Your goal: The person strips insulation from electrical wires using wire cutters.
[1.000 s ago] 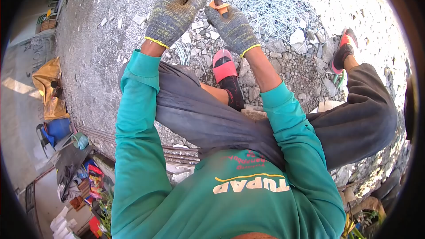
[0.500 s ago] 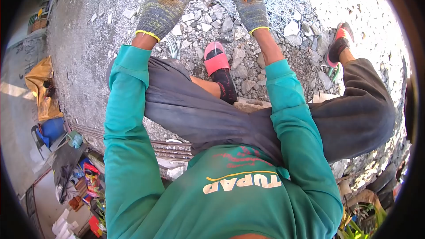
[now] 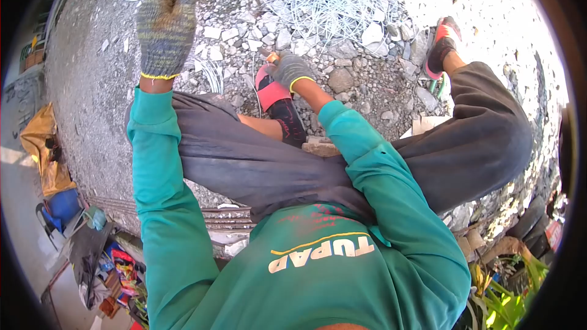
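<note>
My left hand (image 3: 168,24), in a grey knitted glove with a yellow cuff, is raised at the upper left with its fingers pressed together; what it holds, if anything, is too small to make out. Closed around an orange-handled tool (image 3: 270,57), my right hand (image 3: 291,72) is low over the red slipper (image 3: 272,91) on my foot. A thin wire (image 3: 255,85) stands beside that slipper. Beyond my right hand lies a tangled heap of thin wire (image 3: 330,3) on the rubble. A small bundle of wires (image 3: 211,75) rests between my two hands.
Broken stones (image 3: 342,79) cover the ground around my feet. My other foot (image 3: 443,46) is at the right. Long rods (image 3: 229,214) lie behind my leg. A yellow-brown sack (image 3: 46,146) and a blue container (image 3: 64,205) are at the left, with plants (image 3: 513,299) at the lower right.
My left hand has moved left and up. My right hand has come left and down with the tool, from beside the wire heap to the slipper. The view has shifted slightly.
</note>
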Demonstrator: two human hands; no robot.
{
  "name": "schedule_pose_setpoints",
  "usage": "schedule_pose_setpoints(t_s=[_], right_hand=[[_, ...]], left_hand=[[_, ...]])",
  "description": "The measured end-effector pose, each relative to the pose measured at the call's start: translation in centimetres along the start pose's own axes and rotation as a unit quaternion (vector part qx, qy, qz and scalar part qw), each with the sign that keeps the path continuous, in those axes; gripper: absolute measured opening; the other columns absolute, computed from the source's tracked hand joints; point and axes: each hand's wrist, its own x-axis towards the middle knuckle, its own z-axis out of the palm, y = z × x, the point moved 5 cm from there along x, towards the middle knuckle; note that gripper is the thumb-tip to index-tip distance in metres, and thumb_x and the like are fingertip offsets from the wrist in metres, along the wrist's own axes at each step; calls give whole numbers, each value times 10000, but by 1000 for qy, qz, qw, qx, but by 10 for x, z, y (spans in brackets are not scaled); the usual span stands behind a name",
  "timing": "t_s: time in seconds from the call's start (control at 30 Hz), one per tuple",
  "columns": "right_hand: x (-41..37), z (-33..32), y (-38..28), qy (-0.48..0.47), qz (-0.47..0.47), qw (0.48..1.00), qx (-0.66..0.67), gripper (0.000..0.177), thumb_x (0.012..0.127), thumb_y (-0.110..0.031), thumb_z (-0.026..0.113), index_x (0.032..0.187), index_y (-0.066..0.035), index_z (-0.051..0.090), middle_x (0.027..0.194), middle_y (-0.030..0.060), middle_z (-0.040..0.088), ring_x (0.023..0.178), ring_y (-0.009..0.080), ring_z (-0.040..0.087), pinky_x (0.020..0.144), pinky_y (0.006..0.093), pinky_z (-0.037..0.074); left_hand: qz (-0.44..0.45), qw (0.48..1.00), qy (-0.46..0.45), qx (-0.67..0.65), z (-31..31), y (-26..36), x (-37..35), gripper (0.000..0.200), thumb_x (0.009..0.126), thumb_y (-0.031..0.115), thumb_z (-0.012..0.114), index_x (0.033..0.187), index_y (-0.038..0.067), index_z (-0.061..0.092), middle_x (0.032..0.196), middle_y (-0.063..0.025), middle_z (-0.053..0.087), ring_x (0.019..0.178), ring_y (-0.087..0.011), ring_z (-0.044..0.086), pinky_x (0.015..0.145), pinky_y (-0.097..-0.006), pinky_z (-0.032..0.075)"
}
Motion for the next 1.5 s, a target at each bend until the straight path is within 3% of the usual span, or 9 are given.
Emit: schedule_pose_setpoints(t_s=[0.23, 0.5, 0.77, 0.97, 1.1, 1.23, 1.27, 1.37, 1.5], right_hand=[[20, 22, -2, 7, 35, 998, -58, 356, 851, -341, 663, 1116, -107, 693, 1073, 167, 709, 1010, 358, 679, 854, 475, 534], [37, 24, -17, -37, 79, 996, -38, 326, 853, -309, 590, 1078, -117, 727, 1158, 169, 688, 1039, 366, 672, 880, 477, 525], [60, 43, -12, -20, 34, 996, -83, 377, 875, -383, 550, 1100, -128, 711, 1091, 166, 703, 1035, 381, 665, 861, 479, 527], [63, 21, -18, -61, -30, 998, -7, 373, 775, -348, 691, 1000, -53, 727, 867, 216, 710, 807, 330, 698, 735, 434, 543], [54, -52, -20, 99, -138, 959, 226, 436, 822, -414, 690, 1005, -17, 690, 750, 132, 686, 649, 280, 640, 635, 406, 504], [49, -154, 9, 234, 46, 953, 185, 352, 839, -351, 718, 958, -24, 669, 698, 85, 647, 613, 204, 624, 615, 419, 495], [45, -166, 19, 241, 64, 957, 149, 281, 851, -312, 719, 925, -52, 644, 671, 45, 609, 587, 150, 600, 551, 356, 502], [26, -166, 27, 163, 92, 903, 387, 247, 858, -320, 718, 892, -93, 624, 674, 20, 595, 582, 119, 587, 513, 289, 516], [-9, -146, -57, 31, -64, 765, 640, 196, 907, -224, 710, 938, -70, 594, 758, 20, 620, 587, 109, 572, 509, 276, 540]], left_hand=[[96, 991, 84, -35, -12, 22, 9, 234, 1037, 168, 502, 1128, -6, 628, 997, -102, 697, 909, -175, 667, 887, -336, 540], [50, 955, 247, -156, -51, -1, 21, 346, 1047, 295, 465, 1064, -28, 587, 1010, -177, 671, 921, -273, 676, 890, -398, 556], [-223, 847, 310, -370, -90, -58, 10, 230, 1027, 250, 505, 1044, 35, 585, 933, -107, 642, 779, -252, 642, 832, -488, 568], [-280, 855, 253, -355, -106, -87, 12, 192, 1001, 239, 550, 1065, 64, 596, 842, -61, 609, 674, -200, 580, 771, -485, 561], [-335, 831, 279, -346, -143, -144, 17, 192, 1002, 222, 514, 1030, 61, 614, 815, -84, 626, 630, -236, 603, 734, -494, 579], [-347, 783, 290, -428, -210, -234, 28, 181, 1015, 218, 461, 944, 108, 585, 698, -27, 588, 578, -169, 548, 759, -458, 566], [-345, 783, 287, -431, -225, -246, 31, 181, 1015, 218, 461, 944, 108, 585, 698, -27, 588, 578, -169, 548, 759, -458, 566], [-367, 777, 260, -439, -221, -239, 40, 197, 1005, 224, 496, 863, 110, 572, 643, 6, 543, 528, -136, 507, 676, -392, 568], [-385, 889, -32, -247, -68, -59, 23, 197, 994, 227, 555, 953, 76, 675, 652, 29, 527, 476, -63, 447, 530, -280, 522]])
